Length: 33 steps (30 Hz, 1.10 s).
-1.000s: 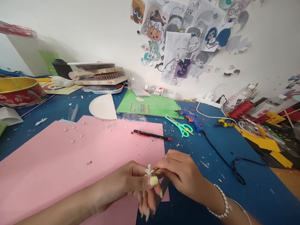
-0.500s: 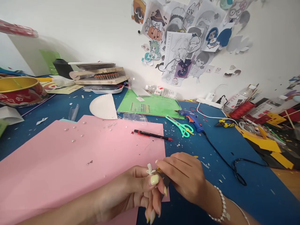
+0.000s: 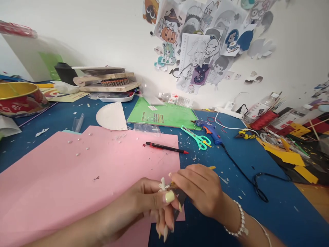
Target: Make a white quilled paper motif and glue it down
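Compared with half a second ago, almost nothing has moved — both hands sit a little higher in the view, and the small white flower piece (image 3: 162, 184) is at the same place between them. The left hand (image 3: 144, 206) pinches this white piece and a dark strip (image 3: 179, 202) between thumb and fingers, closed tightly on them. The right hand (image 3: 199, 188) is closed around a thin yellow-tipped tool (image 3: 212, 167), whose far end shows past the knuckles; its working end meets the white piece, but I cannot tell if it touches.

The hands hover over the right edge of the pink sheet (image 3: 77, 178), near its lower right corner, where the blue table (image 3: 257, 206) begins. To the right of the hands the table is mostly free, with only paper scraps and the black cable (image 3: 246, 176) of the glue gun (image 3: 210, 130) crossing it. Behind the hands lie the red pencil (image 3: 167, 148) and the green scissors (image 3: 196, 137), well apart from the fingers.
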Each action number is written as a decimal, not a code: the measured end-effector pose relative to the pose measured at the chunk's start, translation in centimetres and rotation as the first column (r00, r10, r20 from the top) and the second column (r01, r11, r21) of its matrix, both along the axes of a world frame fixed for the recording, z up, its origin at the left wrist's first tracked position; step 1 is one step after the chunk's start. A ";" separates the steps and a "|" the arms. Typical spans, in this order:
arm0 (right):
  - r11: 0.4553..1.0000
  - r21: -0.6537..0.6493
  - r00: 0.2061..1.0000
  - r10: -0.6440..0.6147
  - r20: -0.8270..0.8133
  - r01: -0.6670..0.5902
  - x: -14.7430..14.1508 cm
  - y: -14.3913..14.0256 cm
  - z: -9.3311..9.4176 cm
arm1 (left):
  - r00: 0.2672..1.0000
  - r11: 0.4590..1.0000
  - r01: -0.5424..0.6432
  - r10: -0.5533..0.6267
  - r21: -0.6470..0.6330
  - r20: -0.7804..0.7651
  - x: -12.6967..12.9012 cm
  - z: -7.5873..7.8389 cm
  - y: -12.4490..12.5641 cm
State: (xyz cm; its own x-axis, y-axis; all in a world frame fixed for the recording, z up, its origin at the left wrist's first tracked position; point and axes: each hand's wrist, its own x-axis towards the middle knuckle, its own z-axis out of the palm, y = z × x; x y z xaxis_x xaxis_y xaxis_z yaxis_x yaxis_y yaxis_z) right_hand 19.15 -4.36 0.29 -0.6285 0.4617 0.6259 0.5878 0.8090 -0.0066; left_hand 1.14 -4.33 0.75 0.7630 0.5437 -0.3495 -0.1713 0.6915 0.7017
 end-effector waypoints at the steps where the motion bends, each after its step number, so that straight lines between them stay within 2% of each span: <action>1: 0.997 -0.082 1.000 0.013 -0.020 -0.014 0.0 0.3 -0.1 | 0.998 0.998 -0.004 0.008 0.067 -0.056 -0.1 0.1 0.2; 4: 0.950 -0.293 0.994 0.095 -0.054 -0.107 0.3 0.9 0.1 | 0.988 0.985 0.034 -0.007 0.168 -0.156 -0.2 0.4 0.8; 7: 0.868 -0.466 0.979 0.099 -0.180 -0.173 0.5 1.1 0.9 | 0.980 0.982 0.087 -0.054 0.169 -0.190 -0.1 0.4 0.8; 10: 0.740 -0.634 0.945 0.006 -0.328 -0.225 0.6 0.7 1.5 | 0.971 0.976 0.131 -0.092 0.171 -0.222 0.0 0.1 0.6; 13: 0.600 -0.756 0.936 -0.033 -0.351 -0.262 0.4 0.4 1.5 | 0.961 0.965 0.202 -0.162 0.166 -0.226 0.1 -0.2 0.4; 15: 0.554 -0.787 0.944 -0.009 -0.330 -0.270 0.2 0.3 1.4 | 0.953 0.955 0.243 -0.203 0.169 -0.225 0.0 -0.4 0.4; 19: 0.574 -0.773 0.953 0.050 -0.298 -0.272 -0.2 0.5 1.3 | 0.954 0.950 0.249 -0.208 0.188 -0.216 -0.1 -0.8 0.4; 23: 0.608 -0.750 0.951 0.026 -0.310 -0.261 -0.3 0.4 1.2 | 0.959 0.952 0.231 -0.190 0.199 -0.208 0.0 -0.6 0.5; 26: 0.646 -0.722 0.944 -0.005 -0.329 -0.248 -0.3 0.4 1.2 | 0.969 0.962 0.181 -0.138 0.206 -0.205 0.0 -0.3 0.7; 30: 0.726 -0.652 0.931 -0.048 -0.363 -0.217 -0.2 0.4 1.1 | 0.984 0.965 0.090 -0.048 0.248 -0.172 -0.1 -0.1 1.0; 33: 0.768 -0.614 0.924 -0.081 -0.375 -0.182 0.0 0.5 1.0 | 0.988 0.957 -0.003 0.047 0.290 -0.144 -0.1 0.0 1.1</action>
